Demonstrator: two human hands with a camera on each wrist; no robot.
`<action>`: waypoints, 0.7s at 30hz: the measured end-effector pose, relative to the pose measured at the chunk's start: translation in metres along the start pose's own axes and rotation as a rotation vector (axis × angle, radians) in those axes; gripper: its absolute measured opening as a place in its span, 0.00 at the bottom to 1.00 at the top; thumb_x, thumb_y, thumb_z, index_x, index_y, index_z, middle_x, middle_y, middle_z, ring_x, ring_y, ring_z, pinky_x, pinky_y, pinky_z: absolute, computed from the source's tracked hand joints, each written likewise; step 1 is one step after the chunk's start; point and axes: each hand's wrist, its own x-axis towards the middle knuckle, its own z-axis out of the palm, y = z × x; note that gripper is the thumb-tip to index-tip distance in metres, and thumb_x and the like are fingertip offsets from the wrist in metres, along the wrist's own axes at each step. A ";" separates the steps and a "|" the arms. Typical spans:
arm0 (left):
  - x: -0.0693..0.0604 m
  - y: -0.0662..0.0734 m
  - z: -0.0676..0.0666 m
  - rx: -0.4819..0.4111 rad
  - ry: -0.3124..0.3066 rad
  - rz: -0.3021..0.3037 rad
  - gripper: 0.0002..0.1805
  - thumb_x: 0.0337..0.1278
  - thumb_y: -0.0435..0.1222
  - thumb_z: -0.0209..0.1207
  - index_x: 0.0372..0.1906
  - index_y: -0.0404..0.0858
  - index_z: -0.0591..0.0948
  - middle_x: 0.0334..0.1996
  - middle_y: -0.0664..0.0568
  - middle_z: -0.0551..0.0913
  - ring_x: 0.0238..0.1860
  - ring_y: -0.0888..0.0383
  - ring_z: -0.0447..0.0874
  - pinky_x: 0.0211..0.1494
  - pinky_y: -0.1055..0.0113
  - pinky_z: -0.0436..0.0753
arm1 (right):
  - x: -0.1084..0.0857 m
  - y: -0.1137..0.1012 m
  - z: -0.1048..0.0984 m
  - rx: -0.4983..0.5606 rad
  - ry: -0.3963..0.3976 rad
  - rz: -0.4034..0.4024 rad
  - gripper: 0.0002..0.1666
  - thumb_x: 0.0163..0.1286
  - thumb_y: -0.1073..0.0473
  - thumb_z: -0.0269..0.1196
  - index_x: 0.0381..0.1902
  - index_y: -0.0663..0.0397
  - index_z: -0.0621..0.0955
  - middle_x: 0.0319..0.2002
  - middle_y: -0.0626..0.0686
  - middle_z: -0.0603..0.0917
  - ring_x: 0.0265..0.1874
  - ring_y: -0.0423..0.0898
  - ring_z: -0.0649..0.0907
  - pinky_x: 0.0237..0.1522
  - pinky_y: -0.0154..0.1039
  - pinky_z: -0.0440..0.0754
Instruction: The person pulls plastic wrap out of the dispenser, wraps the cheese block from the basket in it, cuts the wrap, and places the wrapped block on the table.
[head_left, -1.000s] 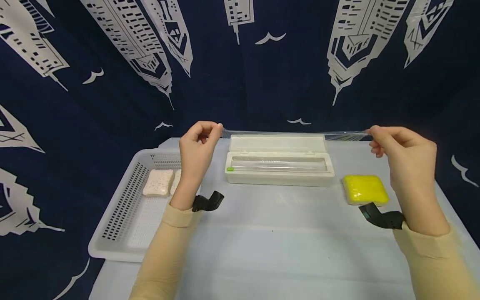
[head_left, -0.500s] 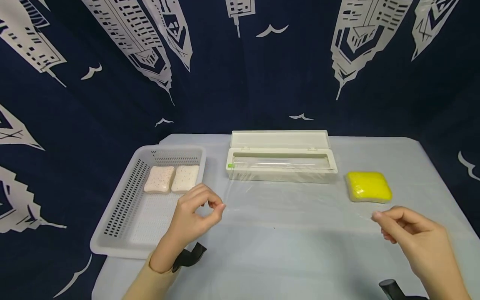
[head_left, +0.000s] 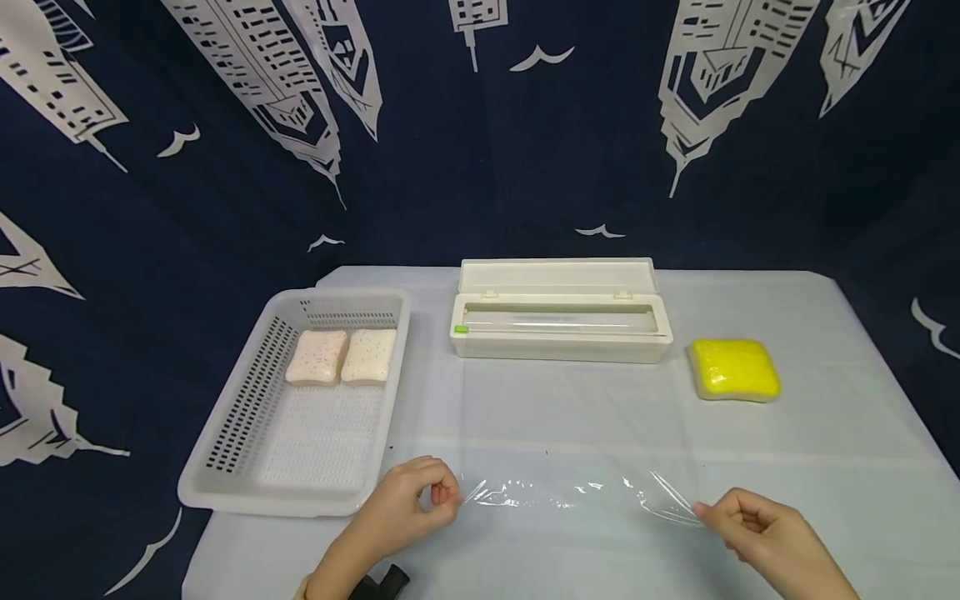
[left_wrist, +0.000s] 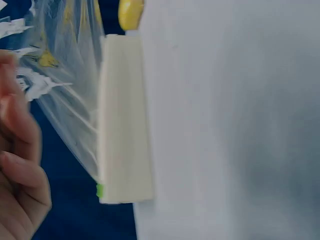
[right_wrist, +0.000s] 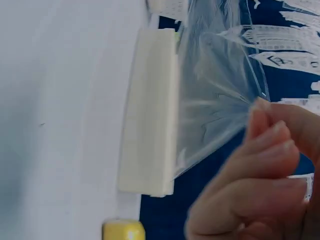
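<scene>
**Clear plastic film [head_left: 570,492] held out over the table [head_left: 600,571] between left hand [head_left: 416,504] and right hand [head_left: 768,533]**

One near corner of the clear plastic film is pinched between the thumb and forefinger of the left hand; the other near corner is pinched by the thumb and forefinger of the right hand. In the right wrist view, creases are seen fanning from the right fingertips back toward the white dispenser box [head_left: 562,348], to which the film is joined. In the left wrist view, the left pinch is cut off by the frame edge.

The dispenser box is set near the far edge of the table, its lid [head_left: 557,277] raised at the back. A clear roll [head_left: 555,320] is seen in its slot, and a green tab [head_left: 461,329] is fitted at the left end.

A yellow glossy rounded block [head_left: 735,369] is placed to the right of the box. At the left, near the left hand, a white perforated basket [head_left: 240,501] is positioned; inside it, two pale speckled bars [head_left: 317,358] are laid side by side toward the back. Beyond the table, a navy cloth [head_left: 525,175] is printed with white buildings and birds. A black strap [head_left: 381,583] is partly seen at the left wrist.
</scene>
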 end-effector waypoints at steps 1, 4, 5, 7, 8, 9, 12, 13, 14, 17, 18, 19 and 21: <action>-0.003 -0.001 0.004 0.008 -0.017 -0.020 0.14 0.44 0.26 0.67 0.23 0.49 0.77 0.20 0.65 0.74 0.27 0.74 0.69 0.28 0.78 0.74 | 0.001 0.004 0.004 -0.027 -0.010 0.002 0.26 0.67 0.38 0.62 0.28 0.56 0.77 0.16 0.45 0.70 0.20 0.41 0.70 0.23 0.34 0.64; -0.010 -0.005 0.012 0.042 -0.065 -0.100 0.13 0.47 0.28 0.66 0.22 0.49 0.77 0.20 0.67 0.73 0.26 0.75 0.68 0.29 0.79 0.74 | 0.006 0.015 0.016 -0.095 -0.023 -0.018 0.25 0.67 0.38 0.62 0.26 0.54 0.76 0.16 0.44 0.67 0.20 0.39 0.70 0.24 0.32 0.64; -0.011 -0.006 0.015 0.049 -0.083 -0.134 0.13 0.48 0.29 0.66 0.22 0.49 0.77 0.20 0.67 0.73 0.26 0.75 0.68 0.29 0.79 0.74 | 0.008 0.018 0.019 -0.112 -0.025 -0.028 0.25 0.67 0.38 0.62 0.26 0.53 0.76 0.16 0.44 0.66 0.20 0.38 0.69 0.25 0.31 0.63; -0.014 -0.008 0.020 0.065 -0.129 -0.204 0.12 0.49 0.30 0.65 0.21 0.49 0.77 0.19 0.68 0.72 0.25 0.75 0.67 0.29 0.79 0.73 | 0.012 0.023 0.026 -0.149 -0.033 -0.061 0.24 0.69 0.38 0.61 0.26 0.51 0.75 0.17 0.43 0.65 0.20 0.36 0.68 0.25 0.30 0.62; -0.016 -0.009 0.022 0.075 -0.152 -0.230 0.12 0.50 0.31 0.65 0.21 0.49 0.77 0.19 0.68 0.71 0.24 0.76 0.67 0.29 0.79 0.73 | 0.014 0.026 0.029 -0.159 -0.037 -0.077 0.23 0.70 0.39 0.60 0.27 0.51 0.74 0.17 0.43 0.65 0.20 0.36 0.67 0.25 0.30 0.61; -0.017 -0.010 0.025 0.083 -0.171 -0.256 0.11 0.51 0.31 0.64 0.21 0.48 0.77 0.19 0.68 0.71 0.24 0.76 0.66 0.29 0.79 0.72 | 0.016 0.028 0.032 -0.171 -0.037 -0.093 0.22 0.70 0.40 0.60 0.26 0.51 0.74 0.17 0.43 0.64 0.20 0.36 0.66 0.25 0.30 0.61; -0.021 -0.014 0.034 0.102 -0.215 -0.319 0.10 0.53 0.33 0.63 0.21 0.48 0.78 0.18 0.68 0.71 0.22 0.76 0.64 0.27 0.78 0.70 | 0.022 0.031 0.041 -0.218 -0.022 -0.126 0.21 0.71 0.43 0.60 0.25 0.49 0.72 0.17 0.43 0.63 0.19 0.36 0.64 0.24 0.30 0.59; -0.022 -0.015 0.037 0.110 -0.222 -0.340 0.10 0.54 0.33 0.63 0.21 0.47 0.78 0.17 0.68 0.70 0.21 0.75 0.64 0.26 0.78 0.69 | 0.023 0.032 0.044 -0.232 -0.011 -0.135 0.21 0.71 0.44 0.60 0.24 0.49 0.72 0.18 0.43 0.63 0.19 0.36 0.64 0.24 0.30 0.59; -0.022 -0.016 0.040 0.117 -0.225 -0.364 0.10 0.54 0.34 0.63 0.21 0.47 0.78 0.17 0.67 0.70 0.20 0.75 0.63 0.25 0.78 0.68 | 0.025 0.033 0.046 -0.240 0.001 -0.145 0.21 0.71 0.45 0.61 0.23 0.50 0.71 0.18 0.43 0.62 0.19 0.36 0.63 0.24 0.30 0.59; -0.025 -0.019 0.050 0.151 -0.223 -0.431 0.09 0.56 0.35 0.62 0.22 0.46 0.78 0.15 0.67 0.69 0.18 0.73 0.62 0.22 0.77 0.66 | 0.029 0.033 0.052 -0.265 0.038 -0.158 0.20 0.70 0.47 0.62 0.22 0.49 0.71 0.17 0.44 0.63 0.19 0.37 0.64 0.24 0.30 0.60; -0.026 -0.020 0.053 0.164 -0.221 -0.453 0.09 0.56 0.36 0.61 0.22 0.46 0.78 0.14 0.67 0.68 0.17 0.73 0.61 0.21 0.77 0.65 | 0.030 0.033 0.054 -0.271 0.049 -0.165 0.20 0.69 0.48 0.63 0.22 0.50 0.72 0.17 0.44 0.63 0.19 0.37 0.64 0.24 0.30 0.60; -0.026 -0.020 0.056 0.180 -0.218 -0.473 0.09 0.56 0.36 0.61 0.22 0.46 0.78 0.14 0.67 0.68 0.16 0.72 0.61 0.20 0.76 0.65 | 0.031 0.033 0.055 -0.278 0.058 -0.169 0.19 0.69 0.49 0.63 0.22 0.50 0.72 0.17 0.44 0.63 0.19 0.38 0.65 0.24 0.31 0.61; -0.027 -0.021 0.062 0.206 -0.210 -0.508 0.09 0.57 0.36 0.61 0.22 0.45 0.78 0.13 0.65 0.67 0.15 0.71 0.60 0.19 0.76 0.64 | 0.032 0.033 0.057 -0.297 0.073 -0.176 0.18 0.68 0.50 0.64 0.22 0.50 0.74 0.17 0.45 0.65 0.19 0.39 0.66 0.25 0.31 0.63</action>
